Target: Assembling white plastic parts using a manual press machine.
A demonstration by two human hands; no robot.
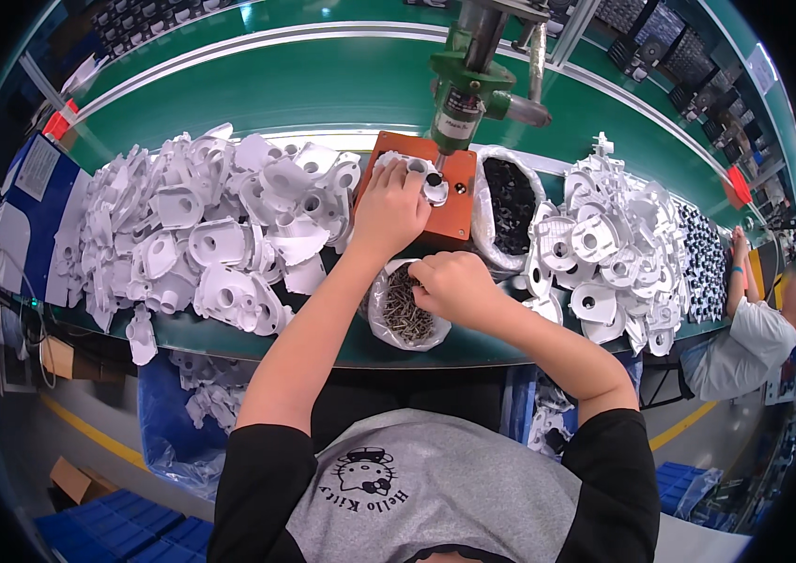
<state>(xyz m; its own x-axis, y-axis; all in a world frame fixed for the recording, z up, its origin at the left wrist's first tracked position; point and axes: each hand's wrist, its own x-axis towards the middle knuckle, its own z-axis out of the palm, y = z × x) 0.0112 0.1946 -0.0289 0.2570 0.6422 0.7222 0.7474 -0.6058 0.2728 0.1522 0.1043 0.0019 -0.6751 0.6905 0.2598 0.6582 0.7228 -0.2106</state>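
My left hand (pixel 391 211) lies over a white plastic part (pixel 431 190) and grips its near side. The part rests on an orange block (pixel 454 202), and a round black piece shows in it. Straight above the block hangs a green drill-press-like machine (pixel 462 103), its tip close to the part. My right hand (pixel 456 286) is closed, fingertips pinched together over the right side of a plastic-lined container (pixel 381 319) of metal screws (pixel 407 314). Whatever those fingertips hold is too small to make out.
Piles of white plastic parts (pixel 215 239) and similar parts (pixel 595 239) flank the block. A lined container of black pieces (pixel 511 202) stands right of it. Blue bins (pixel 163 408) sit below the table edge. Another person (pixel 745 338) works at far right.
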